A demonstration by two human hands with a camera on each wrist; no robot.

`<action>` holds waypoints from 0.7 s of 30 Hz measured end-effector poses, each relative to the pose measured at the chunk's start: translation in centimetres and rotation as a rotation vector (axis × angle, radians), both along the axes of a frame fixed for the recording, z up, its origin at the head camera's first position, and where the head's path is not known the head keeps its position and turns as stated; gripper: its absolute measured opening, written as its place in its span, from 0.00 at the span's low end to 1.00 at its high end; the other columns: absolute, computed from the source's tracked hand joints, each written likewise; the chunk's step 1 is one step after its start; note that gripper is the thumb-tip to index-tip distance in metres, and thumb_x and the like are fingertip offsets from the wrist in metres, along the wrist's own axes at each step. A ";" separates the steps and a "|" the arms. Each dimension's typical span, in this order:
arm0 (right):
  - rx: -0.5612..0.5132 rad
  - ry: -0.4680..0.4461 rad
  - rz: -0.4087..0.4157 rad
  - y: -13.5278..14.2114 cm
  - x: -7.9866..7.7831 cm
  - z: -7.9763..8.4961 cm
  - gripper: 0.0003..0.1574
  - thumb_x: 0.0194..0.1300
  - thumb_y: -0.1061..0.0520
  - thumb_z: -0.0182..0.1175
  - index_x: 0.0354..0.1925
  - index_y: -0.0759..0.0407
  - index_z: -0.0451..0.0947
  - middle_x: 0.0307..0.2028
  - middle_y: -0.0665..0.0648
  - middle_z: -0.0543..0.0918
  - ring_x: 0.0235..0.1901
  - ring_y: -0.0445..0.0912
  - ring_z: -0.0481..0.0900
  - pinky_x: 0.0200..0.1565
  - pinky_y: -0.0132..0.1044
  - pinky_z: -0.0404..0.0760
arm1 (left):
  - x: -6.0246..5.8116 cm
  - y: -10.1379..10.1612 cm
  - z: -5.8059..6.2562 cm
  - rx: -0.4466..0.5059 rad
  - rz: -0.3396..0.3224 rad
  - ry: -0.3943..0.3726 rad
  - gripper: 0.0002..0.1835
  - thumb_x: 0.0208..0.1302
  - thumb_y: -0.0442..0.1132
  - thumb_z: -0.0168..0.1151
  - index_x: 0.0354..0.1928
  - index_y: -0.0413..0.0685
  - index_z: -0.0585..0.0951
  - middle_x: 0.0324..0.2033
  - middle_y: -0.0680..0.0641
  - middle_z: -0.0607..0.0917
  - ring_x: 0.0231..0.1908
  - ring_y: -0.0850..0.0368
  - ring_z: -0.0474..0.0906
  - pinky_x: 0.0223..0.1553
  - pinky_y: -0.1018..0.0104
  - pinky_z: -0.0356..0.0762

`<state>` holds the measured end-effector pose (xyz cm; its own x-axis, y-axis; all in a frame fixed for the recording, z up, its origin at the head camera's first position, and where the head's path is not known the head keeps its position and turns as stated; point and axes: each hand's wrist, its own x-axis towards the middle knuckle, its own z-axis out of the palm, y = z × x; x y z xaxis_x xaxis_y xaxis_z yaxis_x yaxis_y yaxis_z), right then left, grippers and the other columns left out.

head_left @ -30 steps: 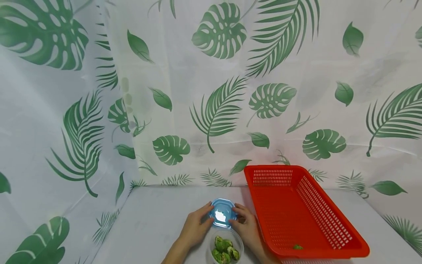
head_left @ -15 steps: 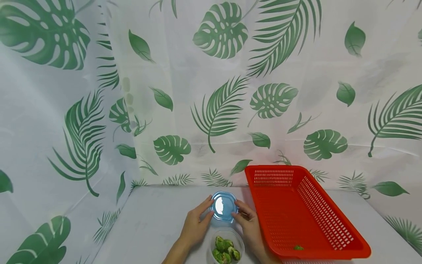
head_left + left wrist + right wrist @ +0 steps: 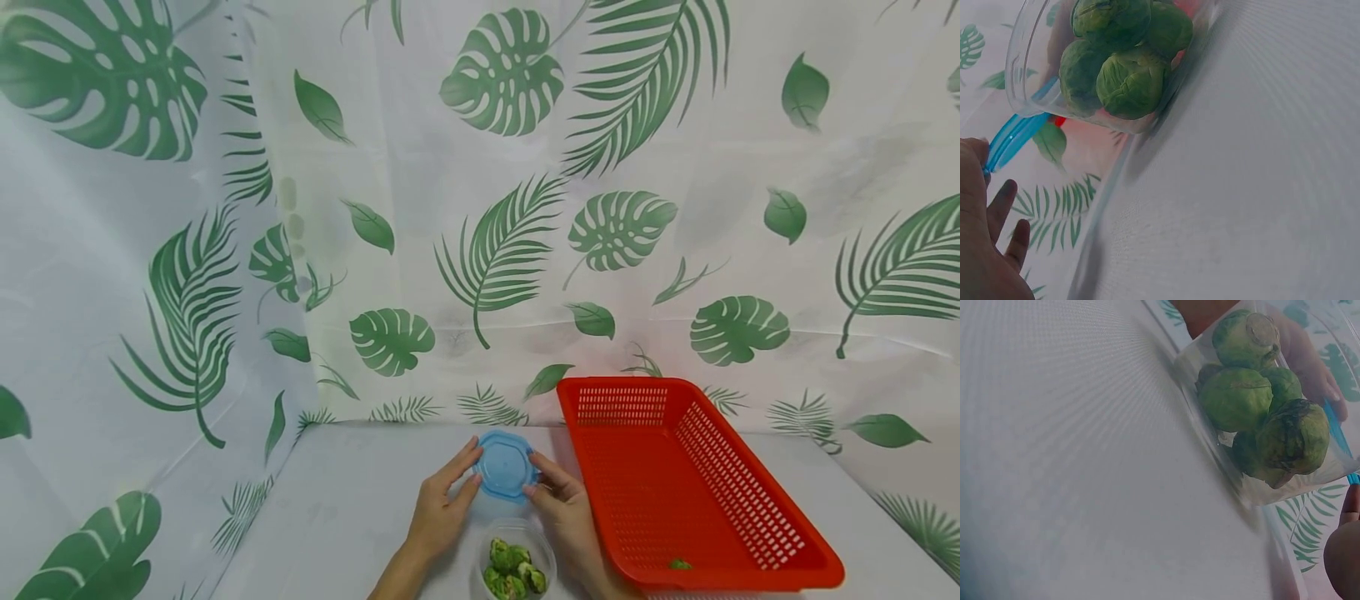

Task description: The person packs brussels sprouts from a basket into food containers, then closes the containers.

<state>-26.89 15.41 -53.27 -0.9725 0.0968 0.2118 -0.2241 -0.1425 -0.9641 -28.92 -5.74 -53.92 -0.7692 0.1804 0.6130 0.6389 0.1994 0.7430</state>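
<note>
A translucent blue lid (image 3: 506, 467) is held between both hands, just beyond a clear plastic tub (image 3: 550, 550). My left hand (image 3: 441, 508) pinches the lid's left edge, while the right hand (image 3: 564, 504) grips its right edge. Several Brussels sprouts (image 3: 513, 575) lie inside the tub, which stands uncovered on the table. In the left wrist view, the lid (image 3: 1013, 140) is tilted behind the tub, apart from the table, with the left hand (image 3: 985, 231) at its edge. The right wrist view shows the right hand (image 3: 1342, 550) only partly, near the lid's edge (image 3: 1337, 428).
To the right stands a large red slotted basket (image 3: 697, 492), close to the right hand. A small green piece (image 3: 679, 565) lies at its near end. Behind the white table (image 3: 337, 517) hangs a leaf-patterned sheet (image 3: 405, 275).
Both hands have raised the blue lid slightly away from the tub. Its tilt has changed, and the bright glare on it is gone. The tub and basket have stayed in place.
</note>
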 end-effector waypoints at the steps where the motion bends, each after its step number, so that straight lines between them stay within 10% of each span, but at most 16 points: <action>1: 0.013 0.007 0.012 0.0 0.1 0.0 0.34 0.68 0.70 0.66 0.70 0.72 0.72 0.58 0.54 0.84 0.42 0.40 0.80 0.41 0.27 0.81 | 0.0 0.0 0.1 0.011 -0.002 0.001 0.22 0.77 0.38 0.61 0.69 0.46 0.79 0.73 0.50 0.74 0.70 0.48 0.74 0.70 0.66 0.69; 7: 0.077 0.133 0.056 -0.2 0.3 0.1 0.34 0.66 0.74 0.65 0.69 0.75 0.71 0.72 0.75 0.68 0.43 0.45 0.78 0.40 0.26 0.81 | 0.3 -0.1 0.5 0.049 -0.004 0.039 0.22 0.76 0.36 0.61 0.69 0.44 0.79 0.72 0.44 0.75 0.68 0.46 0.76 0.62 0.63 0.80; 21: 0.213 0.170 0.023 -0.8 2.0 3.2 0.31 0.67 0.68 0.67 0.67 0.62 0.78 0.72 0.64 0.73 0.44 0.44 0.78 0.43 0.27 0.83 | 1.3 -1.5 1.6 0.026 0.040 0.107 0.21 0.73 0.34 0.64 0.66 0.47 0.82 0.69 0.45 0.79 0.68 0.52 0.77 0.68 0.63 0.72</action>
